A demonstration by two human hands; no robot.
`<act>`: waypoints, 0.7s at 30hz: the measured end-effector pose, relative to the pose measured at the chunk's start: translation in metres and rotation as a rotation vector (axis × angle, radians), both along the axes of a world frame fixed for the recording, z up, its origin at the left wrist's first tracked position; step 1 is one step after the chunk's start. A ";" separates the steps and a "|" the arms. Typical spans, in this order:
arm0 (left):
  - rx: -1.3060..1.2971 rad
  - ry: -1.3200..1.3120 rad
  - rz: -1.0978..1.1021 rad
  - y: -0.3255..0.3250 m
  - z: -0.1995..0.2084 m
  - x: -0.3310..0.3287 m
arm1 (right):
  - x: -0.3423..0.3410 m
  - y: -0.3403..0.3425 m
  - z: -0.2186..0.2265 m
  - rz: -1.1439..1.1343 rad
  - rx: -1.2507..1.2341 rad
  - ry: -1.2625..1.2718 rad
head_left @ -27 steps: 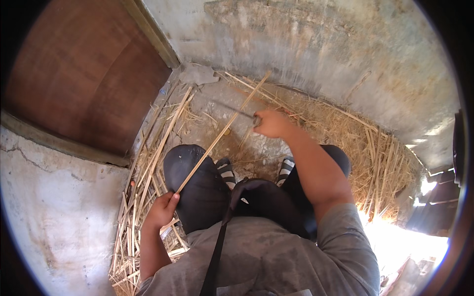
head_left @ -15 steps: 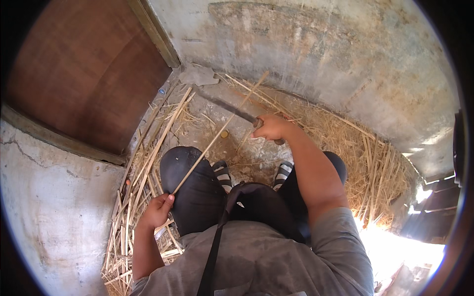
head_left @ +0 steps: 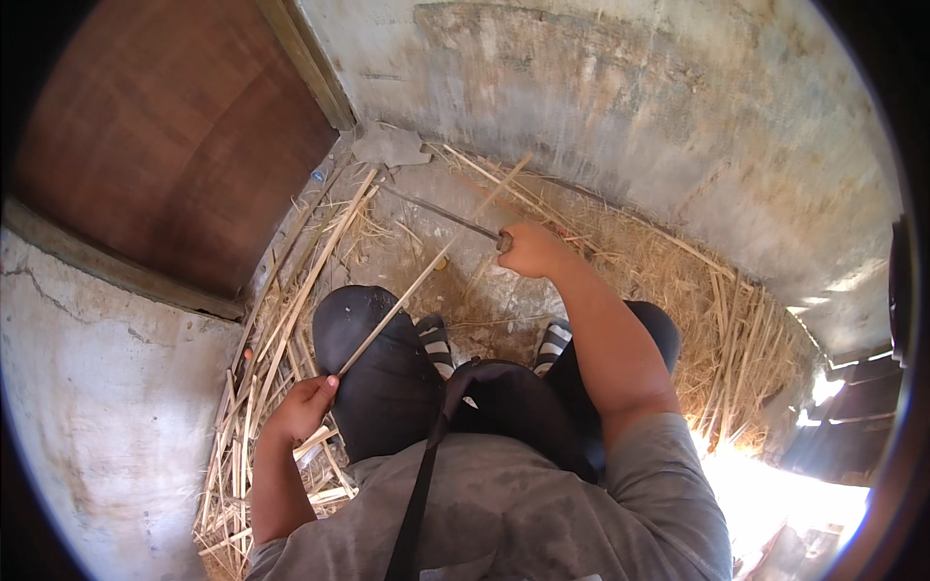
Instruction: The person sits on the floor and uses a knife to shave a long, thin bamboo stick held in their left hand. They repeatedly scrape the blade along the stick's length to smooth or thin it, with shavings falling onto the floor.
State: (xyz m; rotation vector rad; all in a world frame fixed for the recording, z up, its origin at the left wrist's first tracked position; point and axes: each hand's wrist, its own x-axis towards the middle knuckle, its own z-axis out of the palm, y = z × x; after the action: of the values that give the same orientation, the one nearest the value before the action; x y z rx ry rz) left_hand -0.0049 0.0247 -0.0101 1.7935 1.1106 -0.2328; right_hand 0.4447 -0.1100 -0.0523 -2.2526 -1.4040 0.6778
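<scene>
Furthest left, loose pale strips [head_left: 281, 339] lie in a tangled pile along the wall [head_left: 116, 387], close enough to my left side that my elbow or the stick could snag there if I swung it outward. My left hand [head_left: 302, 409] is closed on the near end of one slim stick [head_left: 402, 302], thumb along its top; with only that end held, I judge the stick could twist or whip if it were pressed hard farther out. It slants up and away over my left knee [head_left: 363, 324], whether resting on the trousers or just above them I can't tell, so a blade that skidded down its length would come toward knee and fingers. Below the crossing, my striped left sandal [head_left: 436, 347] is exposed to a slip too. The long knife [head_left: 441, 210] crosses the stick near its far half; I can't make out whether they touch. My right hand [head_left: 538, 250] is wrapped tight around the handle, and a sweaty palm might let it turn. At the right, dry shavings [head_left: 678, 281] heap against the other wall, poor footing if I shifted my feet that way.
</scene>
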 end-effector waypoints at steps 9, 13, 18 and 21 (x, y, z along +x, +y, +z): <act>0.140 0.019 -0.064 -0.010 0.008 0.004 | -0.049 0.001 0.032 0.227 -0.053 -0.166; 0.113 0.003 -0.037 -0.010 0.005 0.002 | 0.004 0.001 -0.003 -0.104 0.056 -0.028; 0.033 -0.014 -0.004 -0.007 0.008 0.004 | 0.005 0.002 -0.016 -0.050 0.072 -0.081; -0.014 0.043 0.021 -0.006 0.009 0.003 | -0.043 0.003 0.024 0.127 -0.055 -0.101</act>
State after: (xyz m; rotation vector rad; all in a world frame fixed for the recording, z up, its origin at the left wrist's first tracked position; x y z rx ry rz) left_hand -0.0020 0.0186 -0.0014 1.7710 1.1548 -0.2675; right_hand 0.4013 -0.1067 -0.0284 -2.2836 -1.6067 0.6586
